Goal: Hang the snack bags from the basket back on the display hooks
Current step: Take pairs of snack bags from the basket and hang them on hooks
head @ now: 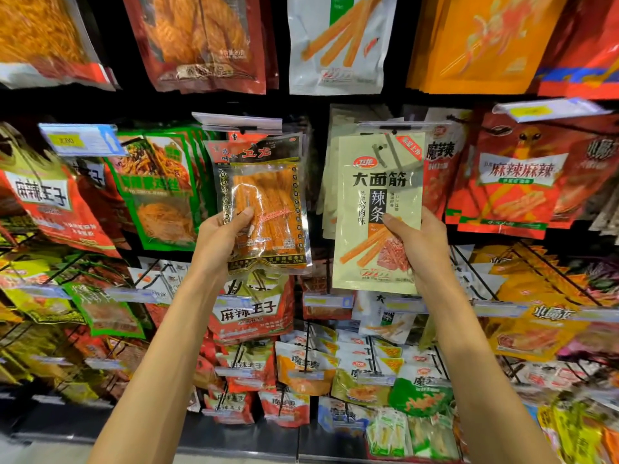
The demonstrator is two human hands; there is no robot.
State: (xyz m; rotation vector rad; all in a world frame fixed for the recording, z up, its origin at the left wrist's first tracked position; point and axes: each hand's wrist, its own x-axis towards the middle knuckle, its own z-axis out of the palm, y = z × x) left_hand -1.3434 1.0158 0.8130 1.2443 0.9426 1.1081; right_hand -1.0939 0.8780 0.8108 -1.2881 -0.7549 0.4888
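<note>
1. left hand (223, 234) grips the clear orange snack bag (264, 209) just left of the pale bag.
2. right hand (417, 244) grips the pale green snack bag (375, 212) at its right edge, beneath a price tag rail (398, 126).

The fingers of the left hand (223, 229) are hidden behind the clear bag (264, 209); those of the right hand (418, 242) are hidden behind the pale bag (378, 209), only the thumbs being seen; the top-row bags (201, 41) are cut off by the upper edge; the lower shelves (67, 346) are blurred, their labels unreadable; the hook (393, 130) above the pale bag is barely made out
</note>
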